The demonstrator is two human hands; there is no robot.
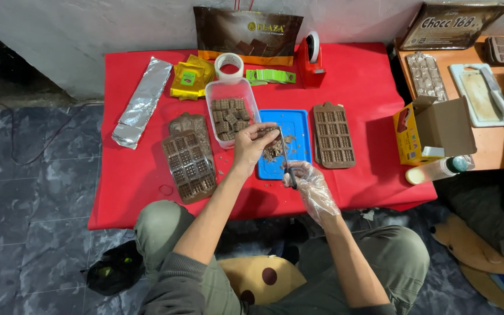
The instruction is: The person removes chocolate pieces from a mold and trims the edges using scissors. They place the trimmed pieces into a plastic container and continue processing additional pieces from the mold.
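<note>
My left hand (252, 147) is bare and pinches a small brown chocolate piece (268, 132) over the blue tray (298, 125). My right hand (307, 181), in a clear plastic glove, grips a thin knife (285, 158) whose blade points up toward the chocolate piece. Chocolate crumbs (275, 153) lie on the tray under the hands. A clear plastic container (228, 88) with several chocolate squares stands just left of the tray.
Brown chocolate moulds lie left (189, 164) and right (332, 135) of the tray on the red cloth (363, 81). Foil sheet (142, 100), yellow wrappers (189, 77), tape roll (229, 63), red tape dispenser (310, 58) and a brown bag (246, 32) sit behind. An open cardboard box (433, 129) stands right.
</note>
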